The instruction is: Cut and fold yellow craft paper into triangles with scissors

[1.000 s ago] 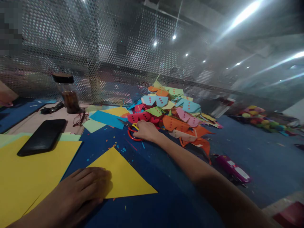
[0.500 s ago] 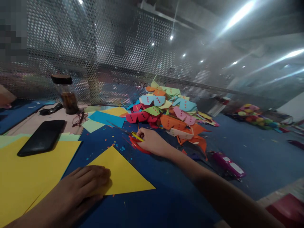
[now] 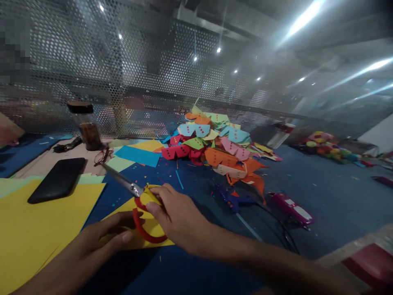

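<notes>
My right hand [image 3: 181, 219] grips a pair of scissors [image 3: 133, 189] by its yellow and red handles, with the metal blades pointing up and left. Below the scissors lies a folded yellow paper triangle [image 3: 153, 223], partly hidden by both hands. My left hand [image 3: 104, 239] is at the triangle's left side, thumb and fingers apart around the red handle's near side. Whether its fingertips touch the paper is hard to see.
A black phone [image 3: 58, 180] lies on yellow sheets [image 3: 46, 229] at left, before a lidded jar [image 3: 89, 131]. Folded paper shapes [image 3: 215, 139] are heaped behind my hands. At right are a blue glue gun [image 3: 233, 198], its cable, and a purple case [image 3: 291, 209]. Another person's hand [image 3: 9, 129] shows far left.
My right hand has lifted the scissors from beside the paper heap and brought them toward me, over the yellow triangle. My left hand has raised its fingers from lying flat on the paper.
</notes>
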The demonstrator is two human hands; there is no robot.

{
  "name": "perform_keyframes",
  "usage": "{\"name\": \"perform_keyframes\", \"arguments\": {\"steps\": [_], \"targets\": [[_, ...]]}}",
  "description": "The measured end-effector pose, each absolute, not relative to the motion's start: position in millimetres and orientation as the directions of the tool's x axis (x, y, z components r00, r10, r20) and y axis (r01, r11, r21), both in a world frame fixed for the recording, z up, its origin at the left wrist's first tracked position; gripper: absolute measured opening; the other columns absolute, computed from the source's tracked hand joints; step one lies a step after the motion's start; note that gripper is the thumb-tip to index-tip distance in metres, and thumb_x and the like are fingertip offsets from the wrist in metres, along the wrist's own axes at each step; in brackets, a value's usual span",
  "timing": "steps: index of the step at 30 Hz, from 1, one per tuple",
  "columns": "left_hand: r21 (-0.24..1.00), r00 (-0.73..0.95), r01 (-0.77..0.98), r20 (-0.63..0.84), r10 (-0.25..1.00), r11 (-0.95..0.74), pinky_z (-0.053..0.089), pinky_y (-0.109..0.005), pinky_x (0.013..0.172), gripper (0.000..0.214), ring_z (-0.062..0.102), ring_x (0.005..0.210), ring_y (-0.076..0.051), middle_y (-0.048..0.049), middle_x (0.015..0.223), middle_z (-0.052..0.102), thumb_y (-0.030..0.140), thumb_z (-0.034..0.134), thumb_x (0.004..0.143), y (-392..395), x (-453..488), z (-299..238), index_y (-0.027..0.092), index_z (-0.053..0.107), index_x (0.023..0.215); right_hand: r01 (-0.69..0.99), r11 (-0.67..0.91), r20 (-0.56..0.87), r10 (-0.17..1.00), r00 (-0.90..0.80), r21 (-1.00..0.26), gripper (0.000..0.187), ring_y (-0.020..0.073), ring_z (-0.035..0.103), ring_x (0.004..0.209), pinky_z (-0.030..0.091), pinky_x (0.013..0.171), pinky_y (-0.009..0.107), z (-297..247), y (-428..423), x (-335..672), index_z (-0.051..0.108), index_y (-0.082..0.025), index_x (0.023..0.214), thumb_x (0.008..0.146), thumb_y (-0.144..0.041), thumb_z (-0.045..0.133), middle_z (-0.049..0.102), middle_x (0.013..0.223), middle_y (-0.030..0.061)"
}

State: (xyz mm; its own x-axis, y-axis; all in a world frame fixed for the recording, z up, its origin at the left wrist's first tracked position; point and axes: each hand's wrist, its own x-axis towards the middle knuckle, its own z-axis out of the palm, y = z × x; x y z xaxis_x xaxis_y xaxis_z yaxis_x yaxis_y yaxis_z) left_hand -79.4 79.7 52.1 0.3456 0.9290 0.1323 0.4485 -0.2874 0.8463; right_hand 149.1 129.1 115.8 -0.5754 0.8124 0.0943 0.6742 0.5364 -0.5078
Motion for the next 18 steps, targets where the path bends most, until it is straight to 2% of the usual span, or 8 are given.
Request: {"name": "perform_keyframes", "arguments": {"steps": [3, 8, 12, 15, 18], "targets": [[0.963, 0.278, 0.251, 0.028, 0.96, -0.101, 0.061, -0.04, 0.09, 0.045, 0.074, 0.102, -0.028, -0.0059, 0.114, 0.078, 0.06, 0.057, 0.091, 81.6, -67.2, 60.3, 0.027, 0.072, 0.118, 0.649, 0.633, 0.139, 0.753, -0.644, -0.423, 0.036, 0.0252, 0.06, 0.119, 0.052, 0.096, 0.041, 108.4, 126.5, 133.2, 0.053, -0.015, 0.135, 0.103, -0.022, 0.038, 0.062, 0.132, 0.0124], [0.986, 0.231, 0.165, -0.073, 0.97, 0.035, 0.062, -0.036, 0.078, 0.051, 0.075, 0.077, -0.025, -0.0064, 0.078, 0.079, 0.07, 0.06, 0.084, 82.7, -60.2, 70.3, 0.021, 0.074, 0.085, 0.643, 0.724, 0.242, 0.689, -0.683, -0.25, 0.04, 0.0246, 0.065, 0.106, 0.058, 0.078, 0.037, 93.0, 127.8, 126.0, 0.049, -0.014, 0.137, 0.098, -0.017, 0.045, 0.062, 0.127, 0.0133], [0.972, 0.236, 0.22, -0.14, 0.962, 0.087, 0.059, -0.035, 0.077, 0.048, 0.072, 0.071, -0.023, -0.0039, 0.069, 0.076, 0.065, 0.052, 0.091, 78.2, -62.3, 77.2, 0.021, 0.071, 0.088, 0.653, 0.737, 0.251, 0.675, -0.694, -0.178, 0.042, 0.0239, 0.065, 0.107, 0.058, 0.082, 0.038, 90.3, 131.9, 136.2, 0.047, -0.013, 0.139, 0.096, -0.013, 0.046, 0.063, 0.128, 0.0137], [0.962, 0.244, 0.254, -0.168, 0.955, 0.104, 0.057, -0.034, 0.074, 0.049, 0.071, 0.068, -0.022, -0.002, 0.062, 0.073, 0.066, 0.049, 0.092, 79.4, -62.9, 77.1, 0.021, 0.069, 0.088, 0.665, 0.723, 0.231, 0.69, -0.686, -0.187, 0.039, 0.0239, 0.065, 0.108, 0.058, 0.084, 0.039, 95.2, 134.4, 144.2, 0.05, -0.014, 0.137, 0.098, -0.014, 0.044, 0.063, 0.128, 0.013], [0.969, 0.278, 0.236, -0.136, 0.951, 0.07, 0.054, -0.033, 0.069, 0.05, 0.068, 0.062, -0.021, -0.0014, 0.059, 0.073, 0.067, 0.05, 0.09, 85.9, -62.0, 74.8, 0.021, 0.07, 0.092, 0.663, 0.724, 0.241, 0.689, -0.683, -0.191, 0.037, 0.0238, 0.064, 0.11, 0.059, 0.082, 0.039, 101.1, 135.7, 149.3, 0.051, -0.014, 0.137, 0.101, -0.017, 0.041, 0.063, 0.128, 0.0132]]}}
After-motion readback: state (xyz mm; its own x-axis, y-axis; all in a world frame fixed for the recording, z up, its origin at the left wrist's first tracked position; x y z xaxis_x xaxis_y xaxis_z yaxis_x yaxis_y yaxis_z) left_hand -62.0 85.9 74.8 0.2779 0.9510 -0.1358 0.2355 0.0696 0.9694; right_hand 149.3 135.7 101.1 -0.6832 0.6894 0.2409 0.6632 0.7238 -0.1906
